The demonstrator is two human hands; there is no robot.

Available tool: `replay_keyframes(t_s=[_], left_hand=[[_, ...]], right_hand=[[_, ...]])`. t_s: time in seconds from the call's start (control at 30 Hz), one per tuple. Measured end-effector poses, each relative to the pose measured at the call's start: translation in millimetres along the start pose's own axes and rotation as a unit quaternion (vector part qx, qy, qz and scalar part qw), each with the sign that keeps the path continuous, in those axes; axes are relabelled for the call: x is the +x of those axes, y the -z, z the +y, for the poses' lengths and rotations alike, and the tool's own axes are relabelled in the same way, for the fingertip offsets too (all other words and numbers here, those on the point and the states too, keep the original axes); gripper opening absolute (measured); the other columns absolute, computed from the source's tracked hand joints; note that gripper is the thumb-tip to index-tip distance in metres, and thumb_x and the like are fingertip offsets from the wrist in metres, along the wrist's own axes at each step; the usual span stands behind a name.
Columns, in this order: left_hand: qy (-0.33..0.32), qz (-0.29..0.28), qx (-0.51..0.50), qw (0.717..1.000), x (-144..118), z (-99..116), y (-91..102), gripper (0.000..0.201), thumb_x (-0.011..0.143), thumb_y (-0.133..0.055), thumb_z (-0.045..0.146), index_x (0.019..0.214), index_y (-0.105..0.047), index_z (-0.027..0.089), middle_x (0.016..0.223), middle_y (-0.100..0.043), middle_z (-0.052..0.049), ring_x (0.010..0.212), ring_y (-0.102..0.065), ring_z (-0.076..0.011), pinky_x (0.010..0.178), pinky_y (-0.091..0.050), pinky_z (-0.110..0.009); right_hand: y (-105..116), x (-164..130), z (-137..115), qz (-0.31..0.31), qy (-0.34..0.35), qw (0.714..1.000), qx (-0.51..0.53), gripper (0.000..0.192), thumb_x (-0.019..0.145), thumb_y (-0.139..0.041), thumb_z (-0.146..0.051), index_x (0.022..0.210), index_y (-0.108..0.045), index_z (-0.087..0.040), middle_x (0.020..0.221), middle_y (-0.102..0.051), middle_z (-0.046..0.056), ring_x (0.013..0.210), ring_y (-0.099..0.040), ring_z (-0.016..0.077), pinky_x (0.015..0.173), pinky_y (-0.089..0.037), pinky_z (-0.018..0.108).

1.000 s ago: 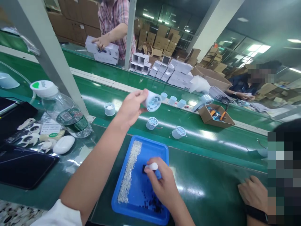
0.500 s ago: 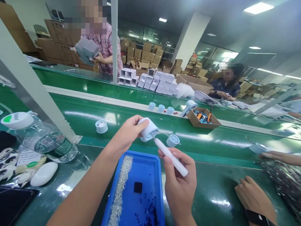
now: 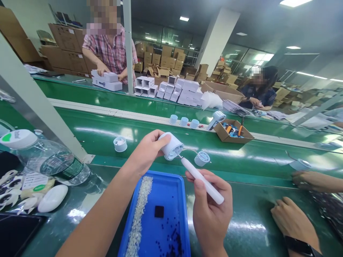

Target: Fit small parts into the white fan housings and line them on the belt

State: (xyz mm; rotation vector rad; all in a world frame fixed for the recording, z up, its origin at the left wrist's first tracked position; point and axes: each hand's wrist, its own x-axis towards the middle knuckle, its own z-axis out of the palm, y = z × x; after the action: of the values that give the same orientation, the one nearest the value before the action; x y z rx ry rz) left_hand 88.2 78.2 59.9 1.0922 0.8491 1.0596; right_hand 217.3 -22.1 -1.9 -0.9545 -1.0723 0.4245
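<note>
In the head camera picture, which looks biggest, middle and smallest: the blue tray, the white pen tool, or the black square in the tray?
1. Blue tray
2. White pen tool, in the right hand
3. Black square

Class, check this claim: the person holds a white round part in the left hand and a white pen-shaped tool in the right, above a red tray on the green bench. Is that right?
Not quite. The tray is blue, not red, as the head view shows. The rest stands: the left hand holds the white round part, and the right hand holds the white pen-shaped tool, above the tray on the green bench.
</note>
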Motion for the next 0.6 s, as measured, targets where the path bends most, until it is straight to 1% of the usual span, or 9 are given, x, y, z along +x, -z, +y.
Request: replay_keyframes(t_s=[0.23, 0.33, 0.4, 0.47, 0.5, 0.53, 0.57, 0.6], left_hand=[[0.010, -0.008, 0.005, 1.000, -0.6, -1.0, -2.5, 0.022, 0.082, -0.061, 0.036, 0.076, -0.052, 0.017, 0.073, -0.054, 0.003, 0.065, -0.050, -0.0069, 0.059, -0.047, -0.020], [0.012, -0.011, 0.017, 1.000, -2.1, -0.6, -4.3, 0.023, 0.083, -0.060, 0.037, 0.077, -0.051, 0.017, 0.074, -0.052, 0.003, 0.067, -0.050, -0.0074, 0.061, -0.047, -0.021], [0.021, -0.023, 0.034, 0.999, -3.8, -0.3, -5.9, 0.023, 0.084, -0.059, 0.039, 0.078, -0.051, 0.018, 0.076, -0.051, 0.003, 0.068, -0.049, -0.0077, 0.064, -0.047, -0.021], [0.023, -0.030, 0.065, 0.997, -5.7, -1.2, -8.5, 0.022, 0.083, -0.059, 0.038, 0.078, -0.050, 0.019, 0.075, -0.050, 0.004, 0.068, -0.048, -0.0078, 0.063, -0.044, -0.021], [0.012, -0.021, 0.079, 0.997, -6.5, -2.3, -10.6, 0.020, 0.082, -0.060, 0.036, 0.077, -0.050, 0.019, 0.074, -0.050, 0.004, 0.067, -0.047, -0.0078, 0.061, -0.043, -0.021], [-0.013, 0.000, 0.084, 0.996, -7.3, -4.1, -13.2, 0.019, 0.081, -0.061, 0.034, 0.076, -0.050, 0.020, 0.072, -0.049, 0.004, 0.066, -0.046, -0.0077, 0.059, -0.040, -0.020], [-0.056, 0.033, 0.076, 0.995, -8.1, -6.4, -16.3, 0.019, 0.081, -0.061, 0.032, 0.074, -0.048, 0.020, 0.070, -0.048, 0.005, 0.064, -0.045, -0.0076, 0.056, -0.038, -0.020], [-0.108, 0.072, 0.060, 0.990, -9.0, -9.2, -19.8, 0.022, 0.081, -0.061, 0.032, 0.070, -0.047, 0.020, 0.067, -0.046, 0.005, 0.061, -0.043, -0.0076, 0.055, -0.037, -0.021]], right_hand=[[-0.1, 2.6, -1.6, -0.006, 0.011, 1.000, -0.004, 0.011, 0.093, -0.057, -0.018, 0.102, -0.052, -0.021, 0.101, -0.059, 0.004, 0.086, -0.067, 0.0164, 0.077, -0.058, 0.025], [0.6, 1.3, -1.0, -0.002, 0.016, 1.000, -0.010, 0.012, 0.092, -0.058, -0.018, 0.102, -0.053, -0.022, 0.102, -0.059, 0.004, 0.085, -0.067, 0.0176, 0.076, -0.059, 0.029], [1.8, 0.9, 0.9, -0.004, 0.024, 1.000, -0.009, 0.013, 0.092, -0.059, -0.019, 0.103, -0.053, -0.024, 0.104, -0.059, 0.005, 0.084, -0.067, 0.0195, 0.077, -0.059, 0.034], [3.3, 1.3, 4.4, 0.013, 0.013, 0.999, -0.031, 0.012, 0.090, -0.061, -0.023, 0.101, -0.055, -0.025, 0.099, -0.060, 0.005, 0.078, -0.066, 0.0199, 0.071, -0.058, 0.035], [3.8, 1.7, 6.4, 0.020, -0.007, 0.998, -0.057, 0.012, 0.090, -0.063, -0.027, 0.099, -0.056, -0.025, 0.092, -0.061, 0.004, 0.071, -0.064, 0.0189, 0.064, -0.057, 0.033], [4.1, 1.9, 8.4, 0.016, -0.035, 0.996, -0.086, 0.013, 0.089, -0.064, -0.032, 0.096, -0.058, -0.024, 0.082, -0.061, 0.002, 0.062, -0.061, 0.0170, 0.055, -0.054, 0.029], [3.7, 1.7, 10.0, -0.007, -0.067, 0.992, -0.110, 0.015, 0.088, -0.065, -0.036, 0.092, -0.059, -0.022, 0.072, -0.059, 0.000, 0.054, -0.055, 0.0146, 0.047, -0.047, 0.025], [2.8, 0.8, 11.2, -0.047, -0.101, 0.986, -0.123, 0.020, 0.089, -0.063, -0.040, 0.088, -0.060, -0.021, 0.063, -0.054, -0.002, 0.048, -0.047, 0.0123, 0.042, -0.040, 0.022]])
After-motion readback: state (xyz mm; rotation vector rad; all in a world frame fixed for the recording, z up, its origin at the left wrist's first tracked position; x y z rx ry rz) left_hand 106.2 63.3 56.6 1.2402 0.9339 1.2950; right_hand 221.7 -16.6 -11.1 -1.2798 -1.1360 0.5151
